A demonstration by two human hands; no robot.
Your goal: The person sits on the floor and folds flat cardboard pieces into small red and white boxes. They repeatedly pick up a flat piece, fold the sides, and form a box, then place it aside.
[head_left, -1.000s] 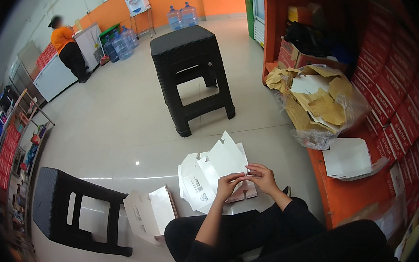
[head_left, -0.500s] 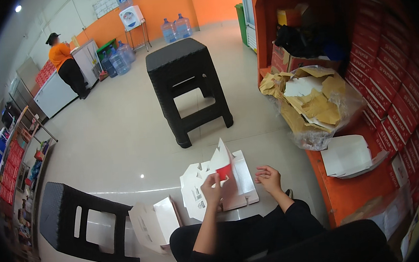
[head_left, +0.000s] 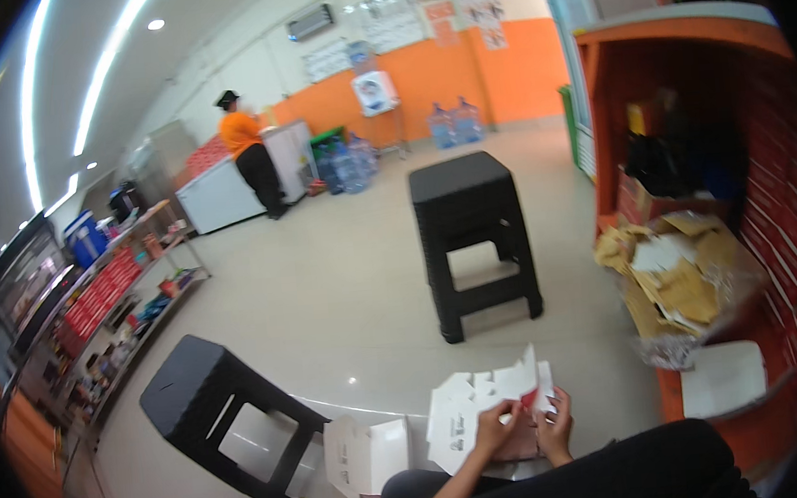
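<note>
A white cardboard box blank (head_left: 451, 420) with notched edges and dark print lies low in front of my legs. My left hand (head_left: 495, 430) pinches a raised flap of it that shows a red patch. Close beside, my right hand (head_left: 556, 427) has its fingers bent round the right edge of the same flap. The fingertips partly hide the red patch. To the left, another partly folded white box (head_left: 383, 449) lies on the floor by my knee.
A black plastic stool (head_left: 473, 243) stands ahead; another stool (head_left: 199, 386) lies tipped at the left. On the right is an orange shelf (head_left: 599, 121) with a bag of brown paper (head_left: 677, 283) and a white open box (head_left: 722, 380). A person in orange (head_left: 242, 135) stands far off by a freezer.
The view has tilted up and turned left. My right hand, earlier apart from the box with fingers loose, has come in to the flap beside my left hand, which still holds it.
</note>
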